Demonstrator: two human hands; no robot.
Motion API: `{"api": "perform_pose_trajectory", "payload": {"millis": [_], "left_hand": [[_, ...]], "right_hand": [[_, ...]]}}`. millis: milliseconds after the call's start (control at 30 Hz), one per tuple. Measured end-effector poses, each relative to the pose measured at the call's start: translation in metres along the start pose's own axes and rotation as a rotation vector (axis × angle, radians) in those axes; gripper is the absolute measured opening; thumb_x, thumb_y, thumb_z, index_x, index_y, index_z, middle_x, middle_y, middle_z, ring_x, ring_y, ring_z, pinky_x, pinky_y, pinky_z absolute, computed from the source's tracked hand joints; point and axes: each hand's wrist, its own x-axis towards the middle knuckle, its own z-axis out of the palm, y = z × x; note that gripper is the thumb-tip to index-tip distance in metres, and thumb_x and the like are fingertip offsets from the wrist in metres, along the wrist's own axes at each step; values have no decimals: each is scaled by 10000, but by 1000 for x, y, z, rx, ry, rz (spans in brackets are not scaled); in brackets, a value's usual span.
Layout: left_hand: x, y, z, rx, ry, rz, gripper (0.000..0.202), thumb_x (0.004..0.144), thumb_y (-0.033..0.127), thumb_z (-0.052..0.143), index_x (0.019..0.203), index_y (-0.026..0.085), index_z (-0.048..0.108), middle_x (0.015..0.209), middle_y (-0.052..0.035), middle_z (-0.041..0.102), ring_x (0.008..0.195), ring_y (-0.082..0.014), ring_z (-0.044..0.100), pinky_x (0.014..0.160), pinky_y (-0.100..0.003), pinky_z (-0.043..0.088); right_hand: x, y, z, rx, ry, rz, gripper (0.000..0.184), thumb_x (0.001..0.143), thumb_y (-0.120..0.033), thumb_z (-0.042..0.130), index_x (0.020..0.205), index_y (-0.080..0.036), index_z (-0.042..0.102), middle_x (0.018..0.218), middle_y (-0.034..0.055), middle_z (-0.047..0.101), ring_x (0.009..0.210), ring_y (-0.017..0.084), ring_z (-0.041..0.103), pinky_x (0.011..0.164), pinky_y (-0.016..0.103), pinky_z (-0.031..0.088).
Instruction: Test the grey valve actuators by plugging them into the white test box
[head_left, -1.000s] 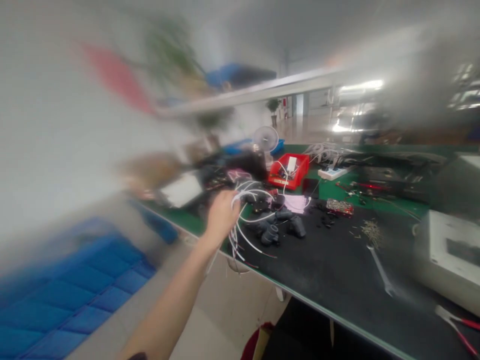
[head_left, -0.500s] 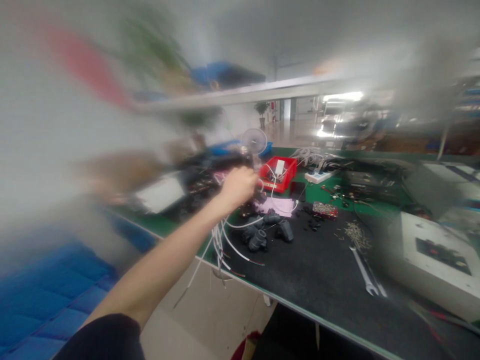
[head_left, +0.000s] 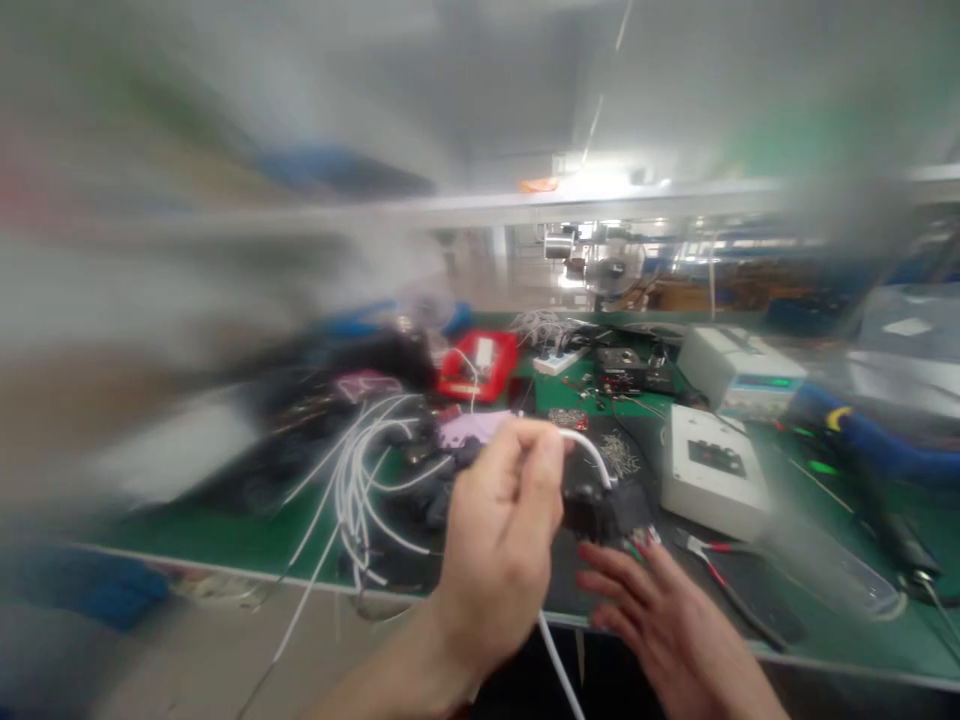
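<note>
My left hand [head_left: 506,520] is closed, pinching a white cable [head_left: 589,448] between thumb and fingers. From the pinch the cable curves over and down into a small black housing [head_left: 626,508]. Short coloured wires show at the housing's lower edge. Another length of white cable [head_left: 559,665] hangs below my left hand. Just under the housing is my right hand [head_left: 660,610], its fingers stretched out and apart; its upper fingers lie close to the coloured wires, and blur hides whether they touch. A bundle of white cables [head_left: 352,480] lies to the left, its ends over the table edge.
Behind my hands stand a red bin [head_left: 480,368] and a white power strip [head_left: 559,362]. Loose screws [head_left: 619,455] lie on the black mat. To the right are a white box [head_left: 712,470], red-handled pliers [head_left: 712,560] and a clear plastic tray [head_left: 840,570].
The view has swung to the right. My left hand has come back from the cable bundle and now holds a white cable in front of me. My right hand has come into view.
</note>
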Motion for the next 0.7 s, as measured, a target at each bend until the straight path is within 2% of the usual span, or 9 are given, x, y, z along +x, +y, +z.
{"api": "perform_pose_trajectory", "payload": {"millis": [67,133,200,300,367,433,533,633,700], "left_hand": [[-30,-14,22,42,-6,38,241,1091,394,457,1009,252,633,591,40,522,452,-119,425,433,-237,362],[-50,-27,31,123,-64,128,193,1086,297,437,1061,264,625,624,28,591,461,-132,500,484,-255,455],[-58,-37,29,212,-146,257,198,1058,198,447,1125,288,610,698,29,661,515,-132,584,583,-260,530],[-53,-44,19,414,-235,433,432,968,212,606,1386,282,520,1050,-50,747,833,-189,733,795,-310,613],[-47,-44,16,594,-335,534,745,881,227,716,1548,250,387,1369,-158,650,1123,-294,711,930,-414,627],[-42,-41,19,750,-512,622,910,827,179,746,1615,266,300,1547,-214,508,1247,-385,656,955,-530,625],[-39,-35,31,784,-683,595,949,847,134,685,1645,307,202,1550,-202,512,1182,-389,695,875,-558,651],[-38,-36,38,594,-600,460,911,891,169,613,1643,301,115,1466,-160,577,1134,-326,719,848,-484,665],[-41,-41,39,492,-531,413,884,914,228,607,1634,297,100,1398,-142,616,1115,-312,725,808,-446,666]], "right_hand": [[6,-13,12,272,-117,59,792,786,-784,759,1404,-316,597,1325,135,652,1193,346,646,951,475,564],[4,-29,14,354,-66,69,733,795,-669,834,1385,-298,606,1164,105,696,1066,284,678,865,378,570],[-2,-47,3,281,41,56,774,791,-603,869,1420,-278,559,965,61,696,839,218,668,701,293,538],[-7,-72,-25,-91,216,16,861,764,-580,891,1460,-272,490,1048,58,697,819,209,659,666,276,535],[-6,-83,-42,-442,287,-62,881,704,-525,927,1432,-270,503,1223,86,674,1009,275,677,796,335,586],[-5,-87,-49,-725,262,-151,911,658,-453,940,1432,-264,499,1261,105,663,1081,328,676,859,401,609],[-6,-85,-40,-912,178,-263,996,669,-287,882,1539,-316,399,1376,99,613,1112,341,686,905,453,624],[-15,-83,-25,-926,111,-369,1044,709,-203,846,1605,-363,334,1497,67,536,1226,331,644,1001,440,607],[-23,-84,-20,-869,89,-423,979,775,-277,882,1600,-371,364,1462,70,572,1149,313,680,889,381,654]]}}
